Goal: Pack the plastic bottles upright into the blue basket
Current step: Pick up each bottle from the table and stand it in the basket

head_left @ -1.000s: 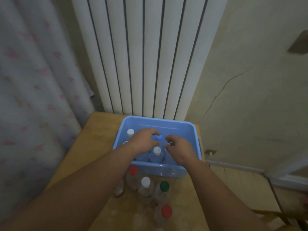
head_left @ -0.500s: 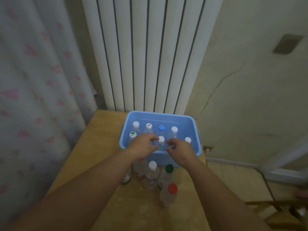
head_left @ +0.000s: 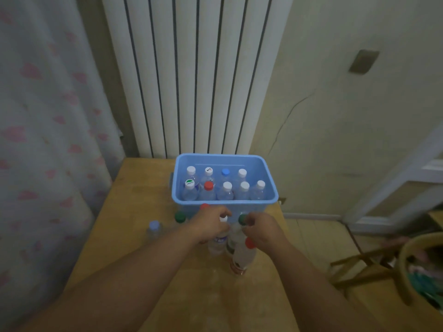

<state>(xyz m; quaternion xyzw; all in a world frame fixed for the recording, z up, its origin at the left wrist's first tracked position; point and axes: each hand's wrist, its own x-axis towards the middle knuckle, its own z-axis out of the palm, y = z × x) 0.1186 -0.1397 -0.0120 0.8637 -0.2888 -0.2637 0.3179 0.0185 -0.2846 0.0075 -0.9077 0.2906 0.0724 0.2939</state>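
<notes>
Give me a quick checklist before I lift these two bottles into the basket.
1. Left hand grips the white-capped bottle: ok.
2. Right hand grips the green-capped bottle: ok.
3. Blue basket contents upright: ok.
4. Free slot: ok, the back right corner looks open.
5. Room for both bottles: cannot tell.
6. Nearest red-capped bottle clear of that hand: not ok, it stands right beside it.

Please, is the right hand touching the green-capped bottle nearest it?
Touching: the head view shows the right hand gripping that green-capped bottle just below its cap.
</notes>
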